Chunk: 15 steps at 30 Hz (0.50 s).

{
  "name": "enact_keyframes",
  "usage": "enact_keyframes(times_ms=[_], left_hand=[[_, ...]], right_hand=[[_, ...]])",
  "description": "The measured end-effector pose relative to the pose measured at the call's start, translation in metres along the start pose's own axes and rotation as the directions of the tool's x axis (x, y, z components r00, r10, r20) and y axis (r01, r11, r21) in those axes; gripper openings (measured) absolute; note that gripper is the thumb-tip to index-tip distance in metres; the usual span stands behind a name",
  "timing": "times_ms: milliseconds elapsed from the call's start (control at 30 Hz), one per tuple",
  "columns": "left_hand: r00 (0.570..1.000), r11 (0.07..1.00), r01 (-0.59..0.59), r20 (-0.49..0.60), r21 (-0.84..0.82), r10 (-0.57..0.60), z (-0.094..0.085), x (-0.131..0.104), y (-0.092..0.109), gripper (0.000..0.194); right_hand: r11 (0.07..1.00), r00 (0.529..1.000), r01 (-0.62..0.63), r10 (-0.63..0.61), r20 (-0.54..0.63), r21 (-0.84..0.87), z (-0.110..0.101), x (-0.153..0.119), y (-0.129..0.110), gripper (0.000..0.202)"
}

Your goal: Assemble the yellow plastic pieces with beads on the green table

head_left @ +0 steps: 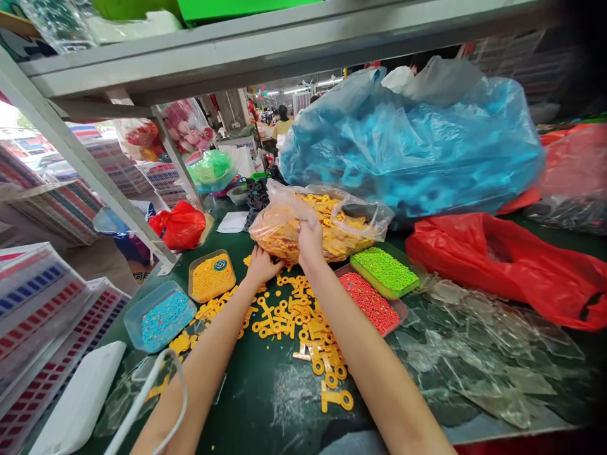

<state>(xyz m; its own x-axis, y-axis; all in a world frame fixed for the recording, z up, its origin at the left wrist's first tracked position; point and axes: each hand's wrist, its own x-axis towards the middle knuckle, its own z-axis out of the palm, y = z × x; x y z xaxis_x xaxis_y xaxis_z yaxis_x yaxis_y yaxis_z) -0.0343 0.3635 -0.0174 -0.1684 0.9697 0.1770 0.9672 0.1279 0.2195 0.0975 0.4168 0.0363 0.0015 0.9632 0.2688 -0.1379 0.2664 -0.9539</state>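
A clear plastic bag (341, 218) full of yellow plastic parts lies on the green table. My right hand (310, 240) is closed on the front of the bag, gripping its film. Lower and to the left, my left hand (262, 264) touches the table by the bag's bottom edge, its fingers partly hidden by the bag and yellow pieces. Loose yellow parts (279, 316) are spread between my forearms. Trays of yellow beads (211, 278) and blue beads (164, 319) stand to the left. Red beads (367, 300) and green beads (386, 268) sit in trays to the right.
Behind the yellow parts lies a large blue bag (412, 145). A red bag (502, 259) and clear plastic pieces (474, 341) cover the right side. A metal shelf frame (265, 57) crosses overhead, with a leg at the left. A white cable (147, 392) rises at the front left.
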Motion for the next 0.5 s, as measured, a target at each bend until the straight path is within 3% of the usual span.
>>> enact_keyframes(times_ms=[233,500], left_hand=[[0.989,0.991,0.129,0.072,0.024,-0.13,0.004,0.016,0.006,0.083],[0.991,0.998,0.068,0.114,0.001,-0.068,0.006,0.014,-0.001,0.077]], right_hand=[[0.998,0.999,-0.018,0.019,-0.025,0.061,0.001,0.004,0.005,0.042],[0.98,0.995,-0.001,0.021,-0.102,0.197,-0.001,0.005,-0.001,0.036]])
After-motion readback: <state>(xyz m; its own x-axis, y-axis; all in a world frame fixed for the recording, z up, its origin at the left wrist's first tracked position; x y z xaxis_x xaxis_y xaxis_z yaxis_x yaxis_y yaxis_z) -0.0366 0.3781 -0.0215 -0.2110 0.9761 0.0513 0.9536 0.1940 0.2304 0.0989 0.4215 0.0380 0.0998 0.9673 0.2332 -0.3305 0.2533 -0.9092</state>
